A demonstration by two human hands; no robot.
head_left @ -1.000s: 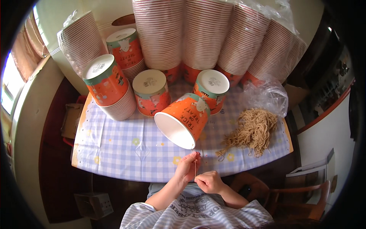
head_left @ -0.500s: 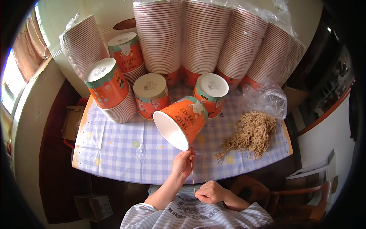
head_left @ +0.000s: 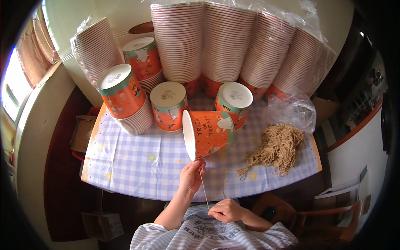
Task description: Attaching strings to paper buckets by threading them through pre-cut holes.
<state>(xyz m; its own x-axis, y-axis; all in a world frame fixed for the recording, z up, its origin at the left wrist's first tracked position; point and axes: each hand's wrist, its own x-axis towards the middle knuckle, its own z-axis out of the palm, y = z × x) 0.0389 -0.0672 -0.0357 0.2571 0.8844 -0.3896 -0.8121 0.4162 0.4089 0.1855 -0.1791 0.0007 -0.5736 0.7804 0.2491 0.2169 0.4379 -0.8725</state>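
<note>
An orange paper bucket (head_left: 208, 133) with cartoon figures lies on its side above the table, its white open mouth turned left. My left hand (head_left: 191, 176) pinches its lower rim. A thin tan string (head_left: 203, 189) runs taut from that rim down to my right hand (head_left: 225, 210), which pinches the string's lower end close to my chest. A heap of the same tan strings (head_left: 275, 148) lies on the table to the right of the bucket.
A table with a blue checked cloth (head_left: 137, 162) carries several stacks of upturned orange buckets (head_left: 125, 96). Tall plastic-wrapped bucket stacks (head_left: 225, 41) stand along the back. A crumpled clear bag (head_left: 291, 110) lies at the right. A wooden chair (head_left: 333, 216) stands at lower right, a cardboard box (head_left: 102, 225) on the floor.
The bucket has turned so its mouth faces further left. My right hand has drawn down and away from my left hand, and the string between them has grown longer.
</note>
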